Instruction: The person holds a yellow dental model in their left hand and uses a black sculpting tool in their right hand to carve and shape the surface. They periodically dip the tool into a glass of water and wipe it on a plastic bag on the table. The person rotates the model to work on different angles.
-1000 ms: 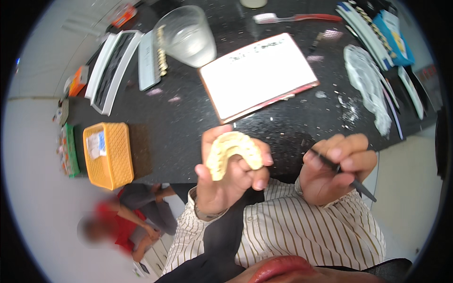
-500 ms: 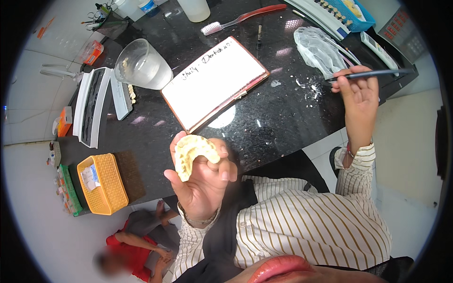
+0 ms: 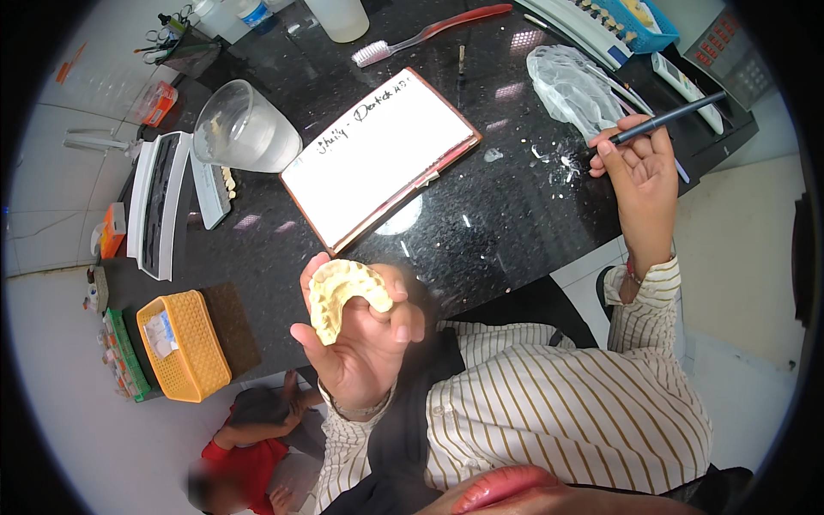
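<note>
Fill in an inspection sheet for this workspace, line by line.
Surface: dark, speckled tabletop, glossy, with white crumbs scattered toward the right.
Things in hand: yellowish arch-shaped dental model; dark pen-like tool.
Clutter: white-paged notebook, clear cup, red-handled brush, crumpled translucent bag, yellow basket.
Hands: left hand holds the model, palm up; right hand grips the tool near the bag.
Cables: nothing seen.
Surroundings: a person in red at lower left; pale walls.

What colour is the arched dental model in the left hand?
The arched dental model is pale yellow; see the head view.
</note>
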Demonstrator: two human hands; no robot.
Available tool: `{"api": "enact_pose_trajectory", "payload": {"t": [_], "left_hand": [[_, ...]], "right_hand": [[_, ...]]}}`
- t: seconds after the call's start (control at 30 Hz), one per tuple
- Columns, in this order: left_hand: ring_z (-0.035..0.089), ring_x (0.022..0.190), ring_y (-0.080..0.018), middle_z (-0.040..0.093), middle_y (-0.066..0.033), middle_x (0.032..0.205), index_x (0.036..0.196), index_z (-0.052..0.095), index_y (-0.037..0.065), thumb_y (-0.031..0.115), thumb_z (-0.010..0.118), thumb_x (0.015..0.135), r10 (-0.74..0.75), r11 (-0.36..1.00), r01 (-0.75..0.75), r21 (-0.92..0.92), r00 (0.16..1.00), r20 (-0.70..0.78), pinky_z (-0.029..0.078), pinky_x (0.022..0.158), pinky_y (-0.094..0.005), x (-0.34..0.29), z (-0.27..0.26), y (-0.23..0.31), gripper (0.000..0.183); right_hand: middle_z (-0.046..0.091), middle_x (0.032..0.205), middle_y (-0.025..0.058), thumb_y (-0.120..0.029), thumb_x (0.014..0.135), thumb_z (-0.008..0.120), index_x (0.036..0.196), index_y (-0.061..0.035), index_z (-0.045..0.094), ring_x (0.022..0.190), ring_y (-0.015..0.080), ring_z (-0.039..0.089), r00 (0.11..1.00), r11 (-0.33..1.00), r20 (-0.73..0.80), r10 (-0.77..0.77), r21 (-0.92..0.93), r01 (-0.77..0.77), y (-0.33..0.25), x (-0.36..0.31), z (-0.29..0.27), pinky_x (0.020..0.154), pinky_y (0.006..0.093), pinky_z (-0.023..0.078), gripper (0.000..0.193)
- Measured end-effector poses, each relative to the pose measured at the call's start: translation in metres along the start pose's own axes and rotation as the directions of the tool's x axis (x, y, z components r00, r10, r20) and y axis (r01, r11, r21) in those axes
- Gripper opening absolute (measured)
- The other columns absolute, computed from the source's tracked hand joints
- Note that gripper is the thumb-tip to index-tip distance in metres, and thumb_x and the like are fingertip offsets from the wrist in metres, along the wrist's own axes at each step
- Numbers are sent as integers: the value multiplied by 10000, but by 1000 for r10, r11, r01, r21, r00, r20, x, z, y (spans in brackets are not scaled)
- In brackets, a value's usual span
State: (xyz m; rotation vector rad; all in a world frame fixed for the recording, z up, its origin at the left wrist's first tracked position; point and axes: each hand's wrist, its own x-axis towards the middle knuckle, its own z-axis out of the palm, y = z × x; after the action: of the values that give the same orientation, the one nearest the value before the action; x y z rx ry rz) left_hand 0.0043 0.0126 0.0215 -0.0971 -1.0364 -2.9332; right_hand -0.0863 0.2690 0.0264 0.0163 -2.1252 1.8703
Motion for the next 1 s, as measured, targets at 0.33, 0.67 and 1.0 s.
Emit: {"api": "enact_pose_trajectory", "payload": {"t": [0.33, 0.67, 1.0], "left_hand": [[477, 629, -103, 414, -168, 990, 1350, 260, 184, 535, 285, 901, -5, 1000, 5, -28, 1000, 16, 411, 558, -271, 0, -3, 0, 569], [473, 623, -106, 408, -168, 987, 1351, 258, 181, 533, 280, 903, -10, 1000, 10, -18, 1000, 20, 410, 558, -274, 1, -3, -1, 570], [474, 641, -153, 405, -191, 1015, 1353, 240, 181, 536, 278, 900, -48, 997, 46, -69, 999, -26, 408, 595, -305, 1, 0, 1, 577]], "right_hand": [[587, 851, 146, 12, 819, 557, 1029, 27, 417, 707, 120, 571, 1000, 1000, 12, -3, -28, 4, -2, -3, 3, 627, 218, 480, 253], [593, 863, 161, 2, 818, 566, 1019, 24, 425, 706, 126, 575, 1000, 1000, 6, 18, 7, -18, -3, -2, 1, 625, 223, 483, 247], [583, 880, 178, 53, 812, 534, 1012, -9, 404, 710, 147, 579, 994, 936, 3, -108, 337, 101, -26, -19, 28, 631, 240, 494, 246]]}}
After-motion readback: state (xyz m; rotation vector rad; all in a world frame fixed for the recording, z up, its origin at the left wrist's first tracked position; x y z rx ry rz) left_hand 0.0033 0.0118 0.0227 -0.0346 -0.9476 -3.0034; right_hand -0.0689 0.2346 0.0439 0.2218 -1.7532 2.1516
